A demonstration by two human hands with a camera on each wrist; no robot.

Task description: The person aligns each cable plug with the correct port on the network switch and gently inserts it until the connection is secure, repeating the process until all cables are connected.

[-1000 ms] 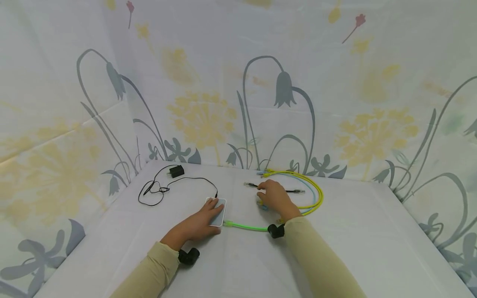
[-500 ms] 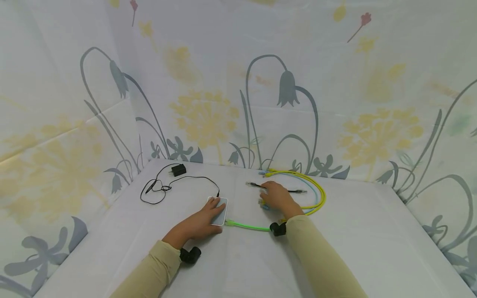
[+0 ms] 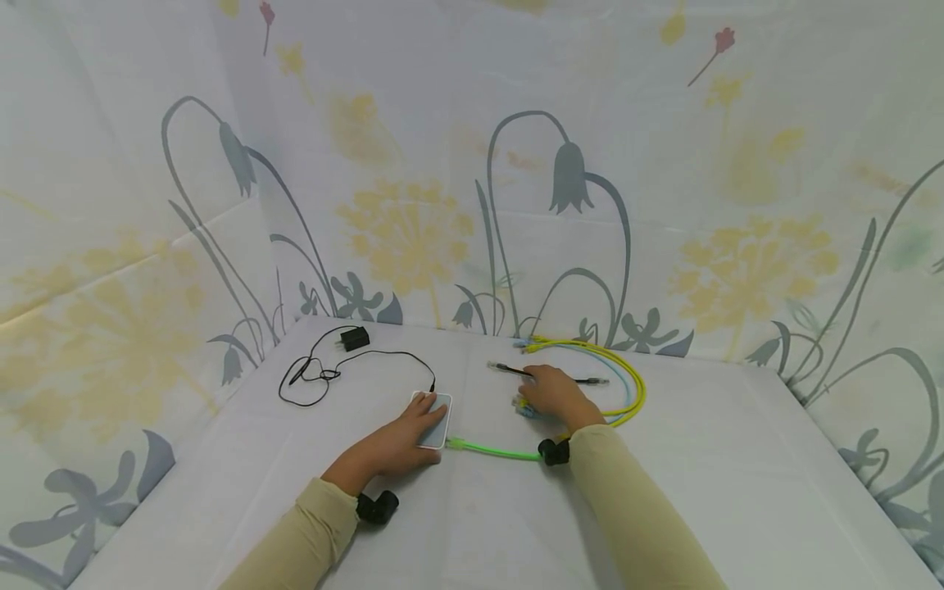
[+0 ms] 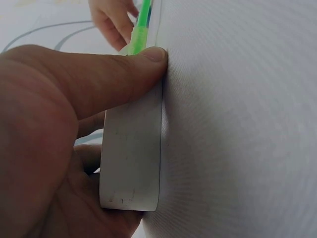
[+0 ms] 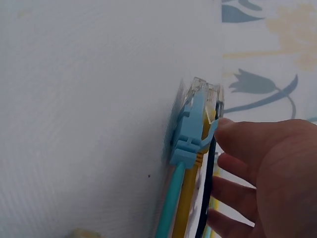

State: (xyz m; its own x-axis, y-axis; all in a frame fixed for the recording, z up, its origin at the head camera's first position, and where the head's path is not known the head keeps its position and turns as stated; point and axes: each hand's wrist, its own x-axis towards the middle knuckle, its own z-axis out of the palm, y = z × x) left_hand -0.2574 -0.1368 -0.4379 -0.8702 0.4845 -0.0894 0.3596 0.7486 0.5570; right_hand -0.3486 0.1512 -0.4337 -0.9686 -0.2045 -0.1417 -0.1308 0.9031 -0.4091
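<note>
My left hand (image 3: 394, 447) lies over a small white box (image 3: 438, 433) with a grey top. In the left wrist view its thumb presses the box's side, and fingers reach round the other faces. A green network cable (image 3: 501, 452) runs from the box's right side towards my right wrist. My right hand (image 3: 555, 392) hovers with bent, parted fingers over the middle of a short black network cable (image 3: 509, 369). Seen from the right wrist, its thumb tip is right beside a light blue plug (image 5: 190, 134), and the black cable passes in front of the fingers.
Yellow network cable (image 3: 640, 385) and light blue cable curve round behind my right hand. A thin black power lead (image 3: 376, 352) joins the box to a black adapter (image 3: 355, 338) at back left. Flower-patterned cloth (image 3: 413, 238) rises behind the white table (image 3: 487, 524).
My right hand has drawn slightly back and right, its index finger now lower at the black cable. The left hand stays on the box. The head view has shifted a little.
</note>
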